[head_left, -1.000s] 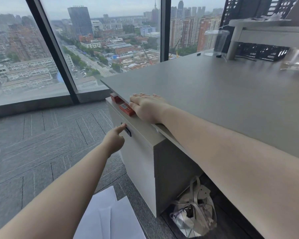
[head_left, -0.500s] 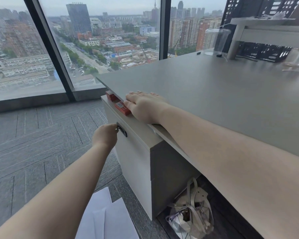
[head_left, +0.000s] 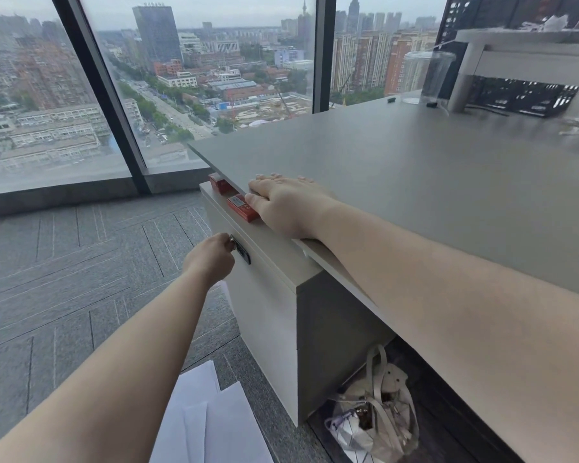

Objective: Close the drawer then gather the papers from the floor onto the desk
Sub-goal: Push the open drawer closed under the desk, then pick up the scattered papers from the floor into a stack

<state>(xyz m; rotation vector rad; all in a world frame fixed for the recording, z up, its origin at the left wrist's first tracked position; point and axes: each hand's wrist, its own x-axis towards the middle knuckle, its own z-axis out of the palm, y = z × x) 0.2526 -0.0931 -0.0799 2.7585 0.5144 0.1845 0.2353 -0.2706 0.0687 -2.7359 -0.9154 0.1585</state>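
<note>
A white drawer cabinet (head_left: 264, 315) stands under the left end of the grey desk (head_left: 398, 182). Its top drawer front carries a dark lock plate (head_left: 243, 252). My left hand (head_left: 209, 259) is at that plate, fingers pinched on something small there, apparently a key. My right hand (head_left: 283, 203) lies flat, palm down, on the desk's front edge above the cabinet. Several white papers (head_left: 211, 419) lie on the grey carpet below my left forearm, partly hidden by it.
Two red boxes (head_left: 243, 207) sit on the cabinet top under the desk edge. A bag (head_left: 378, 416) rests on the floor under the desk. A clear plastic cup (head_left: 427, 76), a white shelf riser (head_left: 515, 51) and a keyboard stand at the desk's far side. Floor-to-ceiling windows are ahead.
My left hand went from pointing a finger at the lock plate to closing its fingers on it. The right hand stayed flat on the desk edge.
</note>
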